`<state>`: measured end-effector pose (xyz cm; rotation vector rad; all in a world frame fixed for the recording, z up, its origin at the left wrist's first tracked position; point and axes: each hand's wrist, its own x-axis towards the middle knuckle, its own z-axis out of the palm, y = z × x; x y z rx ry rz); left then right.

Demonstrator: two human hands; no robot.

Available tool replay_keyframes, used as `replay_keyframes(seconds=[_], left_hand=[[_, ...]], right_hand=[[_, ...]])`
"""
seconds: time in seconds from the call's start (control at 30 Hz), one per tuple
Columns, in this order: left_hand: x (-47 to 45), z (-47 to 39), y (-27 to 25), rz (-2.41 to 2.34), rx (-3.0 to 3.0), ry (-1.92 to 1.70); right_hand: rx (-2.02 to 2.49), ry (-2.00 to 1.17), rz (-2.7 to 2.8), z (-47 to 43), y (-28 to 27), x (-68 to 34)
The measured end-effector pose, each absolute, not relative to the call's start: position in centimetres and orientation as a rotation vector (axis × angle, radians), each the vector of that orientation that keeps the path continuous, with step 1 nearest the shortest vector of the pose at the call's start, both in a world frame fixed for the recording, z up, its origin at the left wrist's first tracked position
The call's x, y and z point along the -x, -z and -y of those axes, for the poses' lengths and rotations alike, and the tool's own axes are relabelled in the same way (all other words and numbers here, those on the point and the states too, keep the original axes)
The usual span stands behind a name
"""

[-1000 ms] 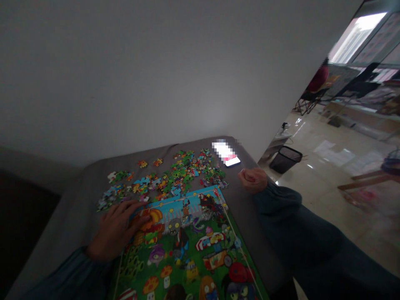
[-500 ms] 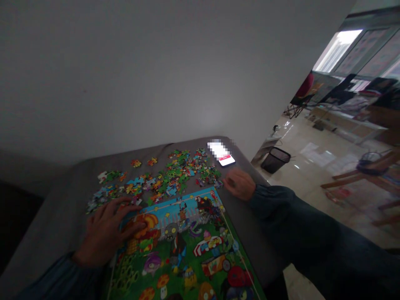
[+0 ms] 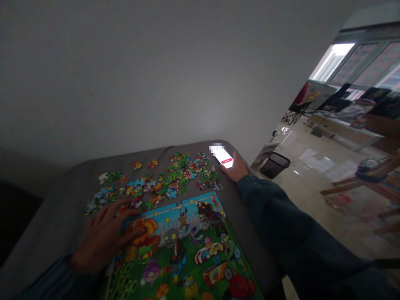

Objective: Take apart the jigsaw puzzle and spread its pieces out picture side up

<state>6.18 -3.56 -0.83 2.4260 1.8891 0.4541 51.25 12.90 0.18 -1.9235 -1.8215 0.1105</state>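
My right hand [image 3: 236, 168] grips the near end of a smartphone [image 3: 223, 157] at the table's far right corner, thumb on one side and fingers on the other. The phone's screen is lit white with a red bar. My left hand [image 3: 104, 231] lies with fingers apart over the upper left corner of a colourful puzzle board [image 3: 179, 250] printed with cartoon zombies and plants. Beyond the board spread many loose jigsaw pieces [image 3: 175, 175], some close to my left fingertips.
A grey cloth covers the table [image 3: 71, 187], which stands against a plain wall [image 3: 156, 75]. On the floor to the right are a black wire waste basket [image 3: 275, 165] and a wooden chair [image 3: 365, 179]. Farther back are a low bench and windows.
My right hand has moved forward from beside the board and closed round the phone. My left hand stays at the board's corner. The view has tilted slightly.
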Motion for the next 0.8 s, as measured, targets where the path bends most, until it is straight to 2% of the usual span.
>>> replay_keyframes(seconds=[0.17, 0.27, 0.4, 0.47, 0.8], left_hand=[[-6.1, 3.4, 0.4, -1.888, -2.398, -0.425], [-6.7, 3.5, -0.6, -1.813, -2.395, -0.453], [-7.4, 3.6, -1.9, -1.63, -2.379, -0.481], [-7.6, 3.6, -2.2, -1.615, -2.392, -0.483], [-9.1, 3.8, -0.8, -1.462, -2.543, -0.336]], right_hand=[[1.894, -0.031, 1.802, -12.1, -1.0, -51.2], [1.693, -0.01, 1.962, -10.6, -2.3, -50.9], [1.38, -0.536, 2.487, -8.1, -3.4, -50.9], [1.289, -0.643, 2.61, -7.5, -3.3, -50.9], [1.177, -0.501, 2.513, -9.5, -1.3, -46.1]])
